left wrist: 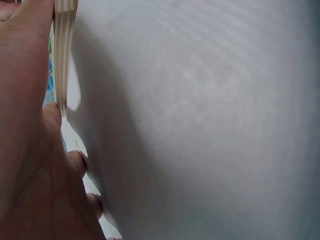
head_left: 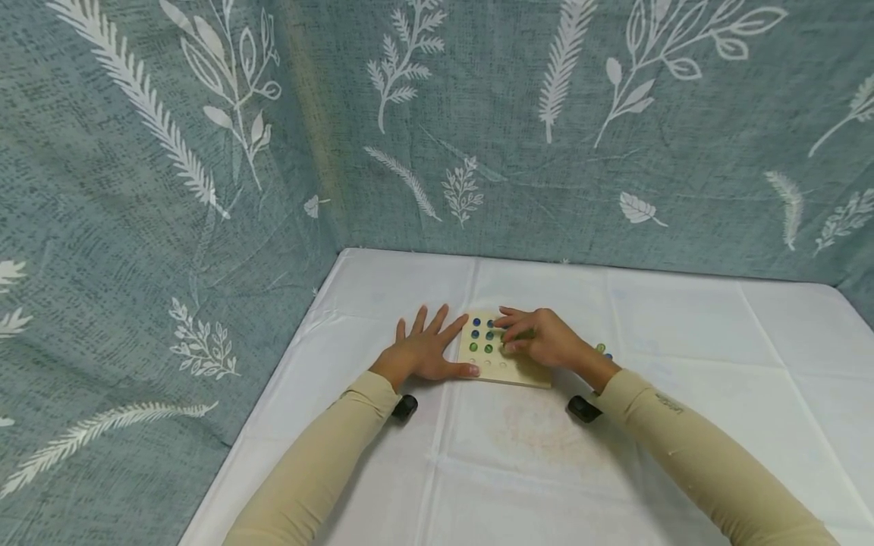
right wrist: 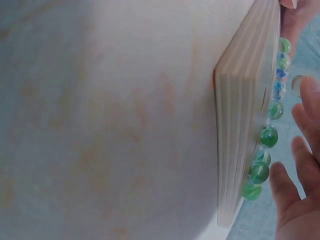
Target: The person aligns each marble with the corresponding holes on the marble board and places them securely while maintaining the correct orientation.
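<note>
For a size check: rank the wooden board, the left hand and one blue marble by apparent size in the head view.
1. wooden board, though the hands partly cover it
2. left hand, close to the board's size, so that ranking is unsure
3. blue marble, plainly smallest

Left hand: the left hand (left wrist: 27,150) filled the left side of the frame, palm and fingers (left wrist: 76,161) lying against the surface.
Board: a pale layered plywood board (left wrist: 64,50) showed edge-on at upper left, the hand touching its edge.
Colour patches: small blue and green patches (left wrist: 50,82) showed beside the board's edge, too blurred to identify.
Surface: white woven cloth (left wrist: 200,125) covered the remaining frame.
</note>
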